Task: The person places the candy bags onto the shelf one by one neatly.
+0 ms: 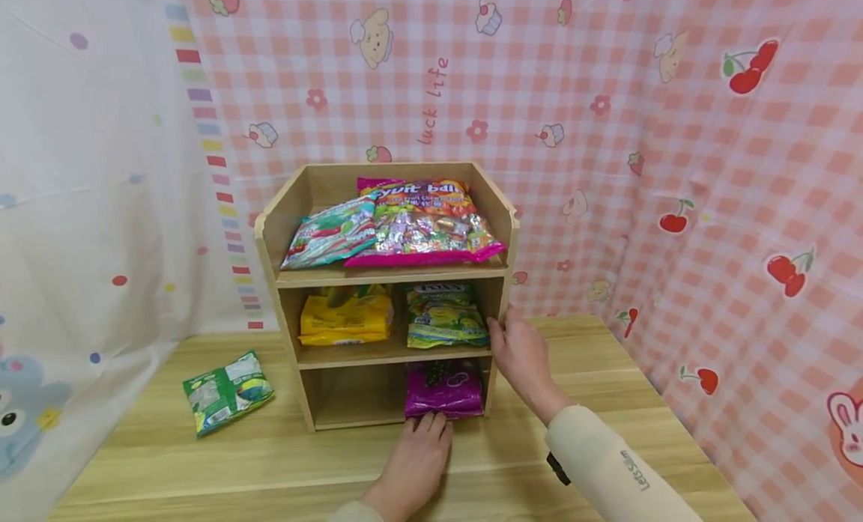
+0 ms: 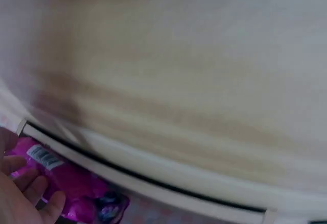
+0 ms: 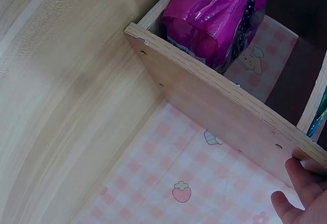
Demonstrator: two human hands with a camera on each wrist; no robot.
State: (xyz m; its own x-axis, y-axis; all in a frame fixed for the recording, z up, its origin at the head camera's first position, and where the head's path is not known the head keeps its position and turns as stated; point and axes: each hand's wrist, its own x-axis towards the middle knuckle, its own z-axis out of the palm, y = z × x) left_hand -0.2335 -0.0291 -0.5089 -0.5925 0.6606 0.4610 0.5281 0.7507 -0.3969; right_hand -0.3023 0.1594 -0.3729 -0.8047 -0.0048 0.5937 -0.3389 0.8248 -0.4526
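A three-tier wooden shelf (image 1: 387, 362) stands on the table. At the right of its bottom tier lies a purple snack bag (image 1: 443, 389), also seen in the right wrist view. My left hand (image 1: 419, 458) touches the bag's lower front edge; in the left wrist view its fingers (image 2: 36, 188) are loosely bent beside the bag, not wrapped round it. With my right hand (image 1: 522, 353) I hold the shelf's right side panel at middle-tier height. Fingers (image 3: 301, 178) lie at the panel's outer face in the right wrist view; the rest of that hand is out of frame there.
On the top tier are a large fruit candy bag (image 1: 431, 226) and a teal-edged bag (image 1: 333, 234). The middle tier has a yellow bag (image 1: 346, 317) and a green-yellow bag (image 1: 445, 317). A green packet (image 1: 229, 392) lies on the table (image 1: 270, 477) at left. Patterned cloth (image 1: 566, 80) hangs behind.
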